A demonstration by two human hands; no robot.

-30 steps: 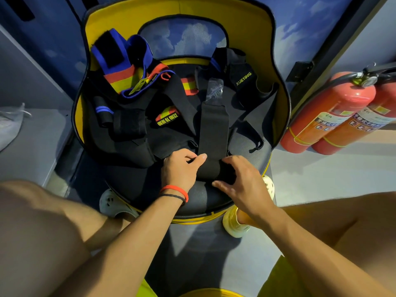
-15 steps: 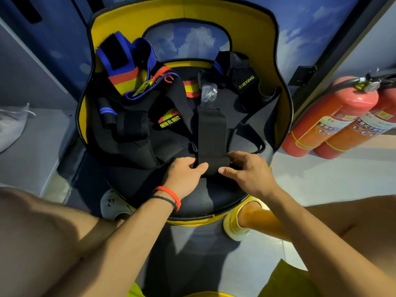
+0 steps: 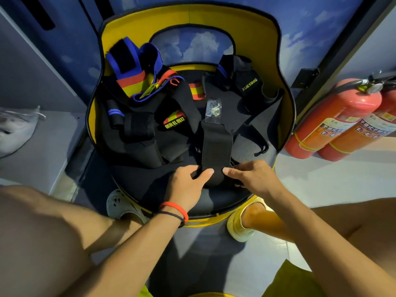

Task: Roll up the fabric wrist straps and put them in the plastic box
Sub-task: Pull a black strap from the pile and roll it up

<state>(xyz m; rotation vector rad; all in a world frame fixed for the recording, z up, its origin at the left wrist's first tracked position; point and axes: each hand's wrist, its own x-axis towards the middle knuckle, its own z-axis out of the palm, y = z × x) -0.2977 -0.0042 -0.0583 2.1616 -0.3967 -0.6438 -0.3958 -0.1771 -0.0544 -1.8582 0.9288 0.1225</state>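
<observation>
Left grip [image 3: 186,185] and right grip [image 3: 254,179] are pinching the rolled near end of the black wrist strap [image 3: 216,146], lying flat on the chair seat [image 3: 214,203]; rolling tightly forward, edges aligned, is looking wisest.

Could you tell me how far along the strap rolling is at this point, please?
Early. Nothing looks finished, and no box is in view. In hand: left hand and right hand grip the rolled near end of a black strap, most of it flat on the chair. To do: the striped strap, the XUEYING strap and the rest of the pile lie unrolled.
</observation>
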